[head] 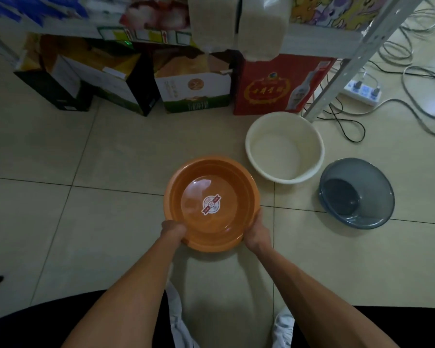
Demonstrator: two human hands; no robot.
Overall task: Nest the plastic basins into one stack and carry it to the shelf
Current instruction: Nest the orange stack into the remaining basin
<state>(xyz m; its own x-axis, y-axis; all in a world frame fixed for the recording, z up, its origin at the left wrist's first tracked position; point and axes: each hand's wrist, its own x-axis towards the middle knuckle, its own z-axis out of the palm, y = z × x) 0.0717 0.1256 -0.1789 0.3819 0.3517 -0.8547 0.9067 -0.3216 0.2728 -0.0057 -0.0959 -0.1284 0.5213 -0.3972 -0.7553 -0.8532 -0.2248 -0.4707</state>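
Observation:
An orange plastic basin with a round sticker in its bottom is held over the tiled floor. My left hand grips its near left rim and my right hand grips its near right rim. To the right on the floor stands a cream basin, upright and empty. Further right lies a grey-blue basin, tilted toward the left. The metal shelf runs across the top of the view, its upright post coming down just behind the cream basin.
Under the shelf stand several cartons: dark boxes at the left, a white-green box, a red box. A power strip and loose cables lie on the floor at the right.

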